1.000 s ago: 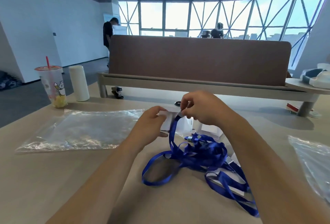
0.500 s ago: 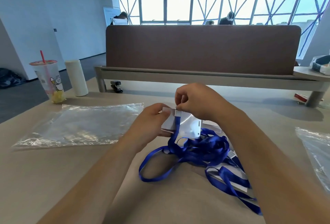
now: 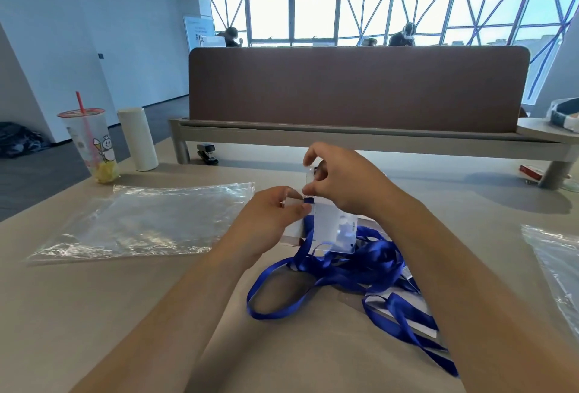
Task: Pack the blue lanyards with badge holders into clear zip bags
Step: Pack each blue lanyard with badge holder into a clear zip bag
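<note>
Table [image 3: 94, 314] carries everything. Clear zip bag [image 3: 141, 223] lies flat at left, apart from the work, probably staged for filling; second bag [image 3: 557, 261] sits at the right edge. Blue lanyards [image 3: 360, 264] are heaped between the forearms. Badge holder [image 3: 333, 229] is raised over the heap. Left hand [image 3: 269, 217] pinches its top edge to steady it. Right hand [image 3: 341, 182], fingers curled, pinches the strap end at its top.

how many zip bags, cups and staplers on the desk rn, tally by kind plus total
clear zip bags: 2 (the second lies at the right edge)
drink cup: 1
black stapler: 1
total: 4
</note>
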Demonstrator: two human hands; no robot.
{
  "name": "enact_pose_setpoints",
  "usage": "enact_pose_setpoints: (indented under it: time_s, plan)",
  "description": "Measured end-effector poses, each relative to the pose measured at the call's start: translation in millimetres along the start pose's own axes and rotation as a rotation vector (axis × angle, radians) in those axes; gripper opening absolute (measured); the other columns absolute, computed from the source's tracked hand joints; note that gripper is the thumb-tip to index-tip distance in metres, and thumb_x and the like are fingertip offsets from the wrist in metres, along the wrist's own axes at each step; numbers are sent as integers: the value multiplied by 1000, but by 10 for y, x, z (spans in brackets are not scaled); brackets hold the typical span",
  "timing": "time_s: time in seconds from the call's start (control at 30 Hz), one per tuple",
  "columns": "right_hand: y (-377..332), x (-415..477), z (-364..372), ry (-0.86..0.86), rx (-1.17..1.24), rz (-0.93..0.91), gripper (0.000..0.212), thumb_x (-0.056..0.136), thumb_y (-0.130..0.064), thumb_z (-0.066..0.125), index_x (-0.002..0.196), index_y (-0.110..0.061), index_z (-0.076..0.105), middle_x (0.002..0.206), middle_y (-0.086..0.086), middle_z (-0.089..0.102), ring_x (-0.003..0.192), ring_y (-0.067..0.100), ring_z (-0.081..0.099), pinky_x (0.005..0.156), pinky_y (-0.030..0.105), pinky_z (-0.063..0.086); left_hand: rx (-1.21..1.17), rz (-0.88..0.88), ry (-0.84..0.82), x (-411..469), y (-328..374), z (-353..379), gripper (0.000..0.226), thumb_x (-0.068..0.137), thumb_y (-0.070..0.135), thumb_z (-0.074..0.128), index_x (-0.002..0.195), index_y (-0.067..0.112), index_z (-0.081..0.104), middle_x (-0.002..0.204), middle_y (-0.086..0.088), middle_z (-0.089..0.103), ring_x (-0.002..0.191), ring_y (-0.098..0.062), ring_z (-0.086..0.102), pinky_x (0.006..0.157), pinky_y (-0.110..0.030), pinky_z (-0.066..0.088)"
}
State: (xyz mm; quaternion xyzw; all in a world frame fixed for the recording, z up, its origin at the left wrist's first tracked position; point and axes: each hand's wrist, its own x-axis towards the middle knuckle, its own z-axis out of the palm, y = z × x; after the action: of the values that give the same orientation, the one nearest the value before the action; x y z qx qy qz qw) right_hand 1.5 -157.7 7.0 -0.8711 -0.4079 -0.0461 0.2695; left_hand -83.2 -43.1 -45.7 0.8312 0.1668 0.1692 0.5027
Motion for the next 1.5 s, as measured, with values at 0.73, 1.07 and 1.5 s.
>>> enact_pose_setpoints:
  time_s: [0.73, 1.07, 1.5]
  plan:
    - [-313, -120, 405, 136, -299, 41, 11, 96, -28, 50, 88, -21, 51, 77, -4, 55, 63, 10, 49, 58, 24, 38, -926, -246, 290, 60, -86, -178, 5, 93, 3, 61, 89, 5, 62, 98, -18, 68, 89, -30, 69, 59, -35, 59]
    - [-251, -77, 406, 40, 325, 155, 10, 91, -26, 67, 90, -19, 60, 77, -1, 68, 65, 10, 66, 60, 20, 51, -1086, -272, 364, 139, -157, -347, 9, 93, 3, 63, 101, 3, 60, 107, -20, 66, 97, -30, 67, 69, -36, 61]
    - [244, -87, 91, -453, 816, 315, 13, 90, -11, 67, 94, 0, 72, 70, 8, 59, 55, 14, 50, 54, 22, 46, -1107, -327, 207, 108, -128, -390, 12, 92, 6, 63, 104, 6, 63, 105, -15, 68, 85, -22, 65, 64, -28, 54]
